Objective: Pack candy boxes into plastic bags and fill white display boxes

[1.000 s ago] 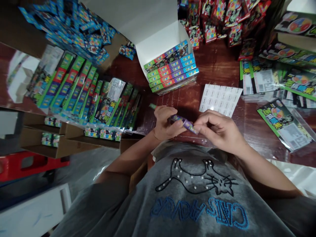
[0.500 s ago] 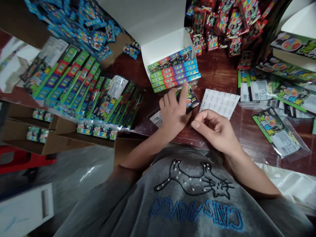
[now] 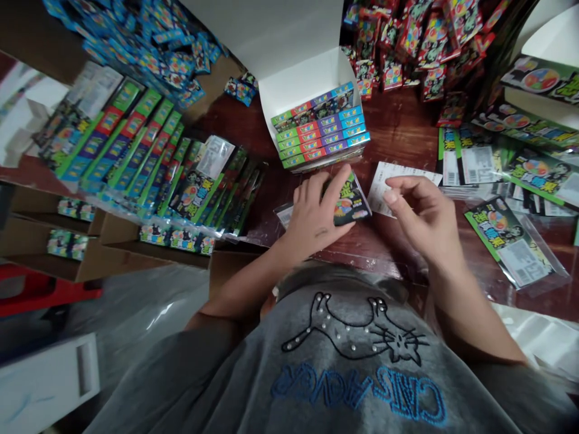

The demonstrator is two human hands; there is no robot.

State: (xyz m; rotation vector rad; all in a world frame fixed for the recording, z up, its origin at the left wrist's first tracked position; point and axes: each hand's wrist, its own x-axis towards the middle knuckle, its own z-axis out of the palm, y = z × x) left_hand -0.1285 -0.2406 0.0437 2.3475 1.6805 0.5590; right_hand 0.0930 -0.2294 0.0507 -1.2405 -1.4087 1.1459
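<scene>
My left hand (image 3: 314,217) lies over a flat green-and-black packet (image 3: 351,202) in a clear sleeve, fingers stretched along its top, holding it just above the dark wooden table (image 3: 398,126). My right hand (image 3: 423,220) is beside it to the right. Its fingers are curled and its thumb tip is pressed to them at the edge of a white sticker sheet (image 3: 384,178); what it pinches is too small to see. Just beyond both hands stands an open white box (image 3: 298,81) filled with slim colourful boxes (image 3: 323,129).
Rows of green slim boxes (image 3: 131,141) and sleeved packets (image 3: 203,181) lie at the left, above open cardboard cartons (image 3: 117,247). Blue packs (image 3: 149,42) pile up at the back left and red packs (image 3: 407,36) at the back right. More sleeved packets (image 3: 511,241) lie at the right.
A second ago both hands held a slim purple stick. Now the left hand holds a flat packet, and the right hand has moved up and right to the sticker sheet.
</scene>
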